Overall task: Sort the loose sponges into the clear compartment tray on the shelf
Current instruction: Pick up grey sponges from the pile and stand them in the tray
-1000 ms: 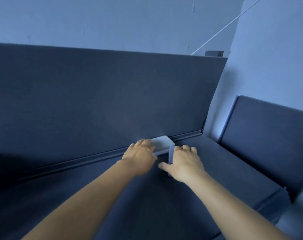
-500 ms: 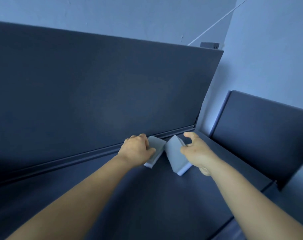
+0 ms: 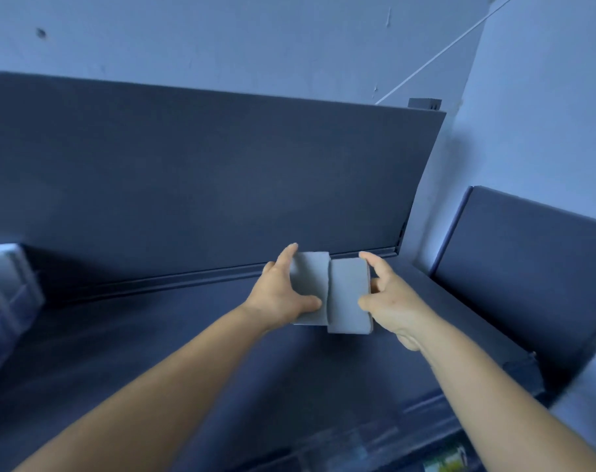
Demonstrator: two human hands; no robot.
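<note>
Both sponges have come up off the shelf (image 3: 187,335) and together — left hand (image 3: 283,298) pinches one sponge (image 3: 310,287), right hand (image 3: 388,301) the other sponge (image 3: 347,294), edges touching. Light, soft, squashy — hold by opposite edges.

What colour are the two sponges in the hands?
Both sponges look plain grey, seen in the head view.

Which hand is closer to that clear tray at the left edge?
The left hand. It holds a grey sponge near the middle of the shelf, on the side toward the clear tray. The right hand grips a second sponge farther right.
</note>
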